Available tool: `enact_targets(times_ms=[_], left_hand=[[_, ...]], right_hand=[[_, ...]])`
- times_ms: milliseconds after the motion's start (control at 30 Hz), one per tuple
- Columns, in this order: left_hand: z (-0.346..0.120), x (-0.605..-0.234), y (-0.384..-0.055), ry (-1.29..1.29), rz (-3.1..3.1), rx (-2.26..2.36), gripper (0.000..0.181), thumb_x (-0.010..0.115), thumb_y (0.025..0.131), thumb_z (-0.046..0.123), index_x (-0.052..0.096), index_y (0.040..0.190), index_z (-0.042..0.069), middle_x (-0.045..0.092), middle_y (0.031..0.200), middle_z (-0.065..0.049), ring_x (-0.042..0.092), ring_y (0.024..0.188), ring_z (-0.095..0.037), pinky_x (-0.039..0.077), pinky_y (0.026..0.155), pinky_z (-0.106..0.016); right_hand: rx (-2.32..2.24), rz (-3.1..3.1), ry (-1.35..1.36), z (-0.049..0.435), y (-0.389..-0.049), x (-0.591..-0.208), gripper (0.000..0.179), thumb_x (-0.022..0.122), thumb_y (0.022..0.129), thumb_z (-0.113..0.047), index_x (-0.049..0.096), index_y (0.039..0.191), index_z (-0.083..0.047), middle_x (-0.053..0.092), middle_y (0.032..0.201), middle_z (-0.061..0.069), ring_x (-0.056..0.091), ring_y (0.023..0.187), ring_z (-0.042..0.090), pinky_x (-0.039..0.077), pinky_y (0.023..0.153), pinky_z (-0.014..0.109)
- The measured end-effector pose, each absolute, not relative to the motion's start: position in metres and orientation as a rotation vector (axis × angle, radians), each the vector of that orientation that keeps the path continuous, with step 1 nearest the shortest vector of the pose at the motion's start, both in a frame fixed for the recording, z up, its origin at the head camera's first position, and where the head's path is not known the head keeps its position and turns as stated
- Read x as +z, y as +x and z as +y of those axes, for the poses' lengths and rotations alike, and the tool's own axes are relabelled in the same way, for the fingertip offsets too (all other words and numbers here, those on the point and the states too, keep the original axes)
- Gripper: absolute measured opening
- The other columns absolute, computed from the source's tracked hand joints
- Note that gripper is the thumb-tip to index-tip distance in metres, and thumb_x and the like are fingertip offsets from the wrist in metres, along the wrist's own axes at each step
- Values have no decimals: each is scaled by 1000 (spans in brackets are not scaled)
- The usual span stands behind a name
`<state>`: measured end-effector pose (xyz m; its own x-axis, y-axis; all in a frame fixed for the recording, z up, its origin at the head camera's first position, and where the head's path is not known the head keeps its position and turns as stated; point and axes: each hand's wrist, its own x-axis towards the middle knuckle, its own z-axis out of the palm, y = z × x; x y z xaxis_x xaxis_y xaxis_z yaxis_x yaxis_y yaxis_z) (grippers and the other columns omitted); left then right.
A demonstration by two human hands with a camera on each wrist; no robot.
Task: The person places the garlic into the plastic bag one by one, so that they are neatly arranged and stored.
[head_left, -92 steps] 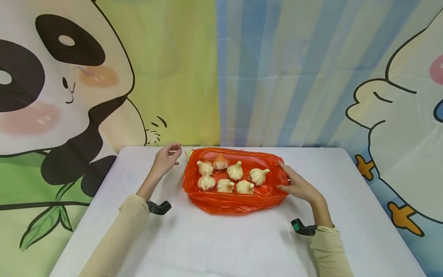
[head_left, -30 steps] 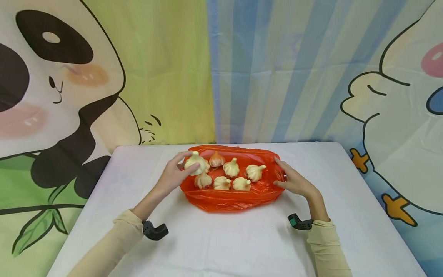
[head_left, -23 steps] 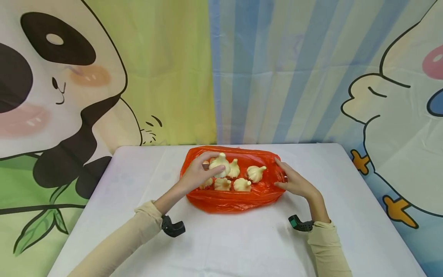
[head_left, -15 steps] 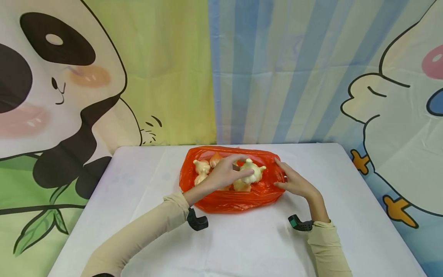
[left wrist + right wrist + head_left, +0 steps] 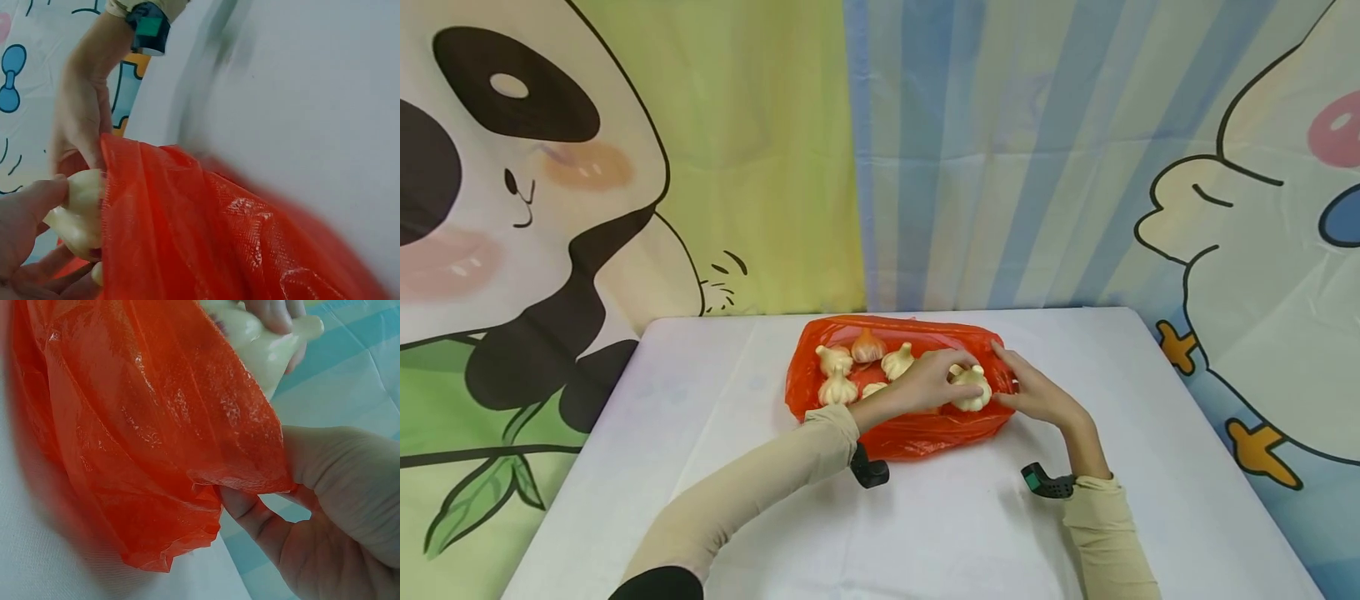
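Note:
My left hand [image 5: 925,379] grips a pale garlic bulb [image 5: 973,390] between thumb and fingers, at the right end of an open red plastic bag [image 5: 917,437]. In the left wrist view this garlic bulb [image 5: 78,209] partly hides behind the bag's side. My right hand [image 5: 1041,390] holds the bag's right edge. From the right wrist, its thumb [image 5: 312,453] and fingers pinch the red film [image 5: 244,469]. Several more pale bulbs, such as one at the front left [image 5: 837,388], lie inside with an orange-brown bulb [image 5: 868,347]. The left hand and forearm hide part of the bag.
The bag sits near the back of a table with a white cloth [image 5: 955,533]. Behind hangs a cartoon-printed curtain [image 5: 775,167]. A dark camera is strapped at each wrist, the left one [image 5: 868,468] close before the bag's front.
The left hand, unladen at the bag's left 3.1 s ago, later shows a garlic bulb in its grip and has carried it rightward across the bag. The right hand keeps its place at the edge.

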<state>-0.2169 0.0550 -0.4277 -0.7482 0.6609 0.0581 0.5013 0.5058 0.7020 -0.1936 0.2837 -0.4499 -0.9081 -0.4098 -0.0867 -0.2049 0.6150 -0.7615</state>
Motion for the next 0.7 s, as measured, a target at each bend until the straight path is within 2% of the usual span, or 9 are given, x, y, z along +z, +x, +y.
enact_targets(times_ms=[167,400,700], left_hand=[[63,-438,-219,958,2558,917,41,70,87,40,65,121,17,68,119,3,63,107,-11,52,88,-22],[67,-445,-220,864,2665,790,39,74,85,39,70,117,18,71,114,7,62,93,-11,47,69,-21],[67,-450,-222,804,2706,742,44,72,87,38,64,126,19,67,125,7,64,111,-15,54,85,-30]], right_hand=[[-1183,2580,-499,284,-195,-451,85,65,90,-9,12,156,-8,20,157,25,27,141,47,33,109,64],[-1182,2574,-474,283,-194,-450,84,65,91,-10,12,156,-9,21,157,25,31,139,47,35,108,62],[-1172,2593,-494,284,-194,-452,84,65,91,-10,12,156,-9,24,155,24,36,136,45,39,107,59]])
